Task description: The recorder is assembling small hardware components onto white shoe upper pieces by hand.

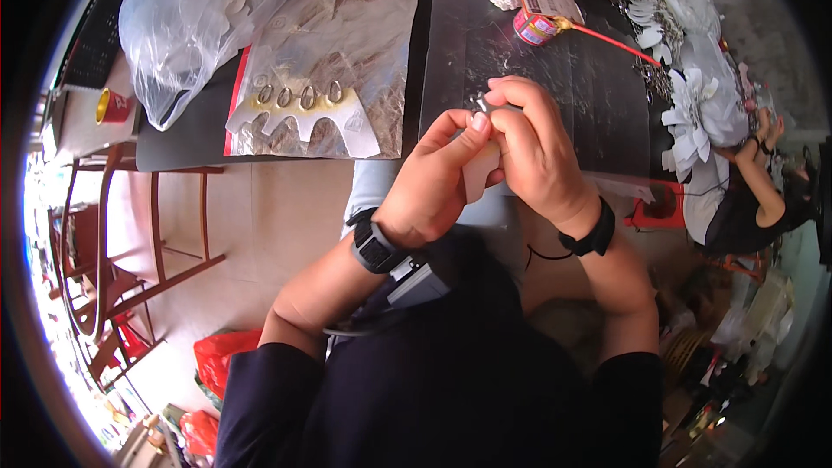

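Note:
My left hand (431, 180) and my right hand (539, 149) meet over the near edge of the black table. A pale card piece (478, 175) hangs below the left fingers, which are closed on it. The right thumb and fingers pinch close to the left fingertips, where a small whitish bit (482, 102) shows; what it is I cannot make out. To the left, a white scalloped card (347, 125) with a yellowish upper edge lies on a clear plastic sheet (373, 26). Several metal rings (308, 97) sit in a row along that edge.
A small red-pink can (535, 28) stands at the back, with a red-handled stick (615, 43) across it. White tags and metal pieces (691, 117) pile at the right. A bulging plastic bag (186, 30) lies far left. Another person (754, 191) sits at the right.

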### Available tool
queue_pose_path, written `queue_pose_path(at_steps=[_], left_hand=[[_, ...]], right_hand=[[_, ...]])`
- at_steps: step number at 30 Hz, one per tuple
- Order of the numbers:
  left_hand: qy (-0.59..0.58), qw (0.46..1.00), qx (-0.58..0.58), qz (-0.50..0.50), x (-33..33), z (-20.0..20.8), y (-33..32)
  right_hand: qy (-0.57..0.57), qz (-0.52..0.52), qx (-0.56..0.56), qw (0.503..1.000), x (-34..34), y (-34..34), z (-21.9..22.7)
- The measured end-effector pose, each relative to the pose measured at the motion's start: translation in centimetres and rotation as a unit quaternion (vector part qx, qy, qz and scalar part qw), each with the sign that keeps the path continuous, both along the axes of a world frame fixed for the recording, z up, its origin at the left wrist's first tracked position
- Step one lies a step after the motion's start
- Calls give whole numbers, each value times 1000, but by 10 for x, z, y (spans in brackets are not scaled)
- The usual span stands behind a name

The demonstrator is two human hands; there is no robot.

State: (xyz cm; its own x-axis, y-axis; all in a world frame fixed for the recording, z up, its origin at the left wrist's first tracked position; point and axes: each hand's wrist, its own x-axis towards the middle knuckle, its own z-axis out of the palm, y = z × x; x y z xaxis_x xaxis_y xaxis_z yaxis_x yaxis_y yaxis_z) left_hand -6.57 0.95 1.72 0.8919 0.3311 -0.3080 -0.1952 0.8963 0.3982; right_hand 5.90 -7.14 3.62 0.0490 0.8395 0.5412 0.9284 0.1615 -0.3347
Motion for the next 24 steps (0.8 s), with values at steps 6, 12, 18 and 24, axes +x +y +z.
queue_pose_path(at_steps=[6,12,18,24], left_hand=[[-24,999,-23,-24,5,-21,7],[72,980,152,107,6,-13,-2],[110,938,316,87,-1,-16,-2],[105,904,406,81,-1,-20,0]], right_hand=[[-96,-91,147,980,-10,0,-16],[105,-124,102,981,-21,-11,-19],[243,-118,15,963,-17,-10,-14],[429,-96,-77,895,-8,-14,-12]])
